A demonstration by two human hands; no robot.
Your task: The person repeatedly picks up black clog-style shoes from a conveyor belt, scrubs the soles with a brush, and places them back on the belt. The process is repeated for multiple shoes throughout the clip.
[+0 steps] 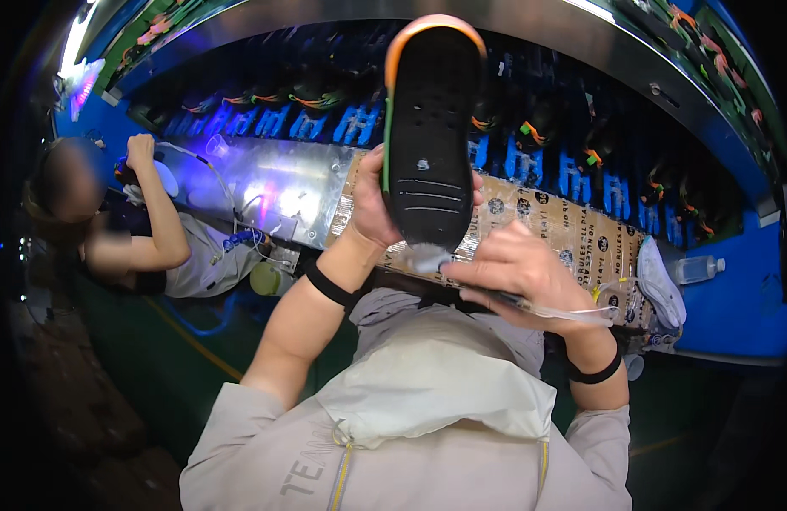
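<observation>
Upright in front of me, my left hand (376,204) grips a black shoe sole (431,128) with an orange edge at the top and green along its left side. The thumb and fingers wrap round its lower part from both sides. My right hand (521,268) is closed on a brush (429,257), whose whitish bristles are smeared by motion at the lower end of the sole. A pale, see-through handle (572,315) sticks out behind that hand. Whether the bristles touch the sole I cannot tell.
Printed brown cardboard (580,238) covers the bench, beside a shiny metal surface (300,183). At right lie a white shoe piece (660,281) and a clear bottle (698,269). Beyond are blue racks (572,177) with dark shoes. A co-worker (129,230) sits at left.
</observation>
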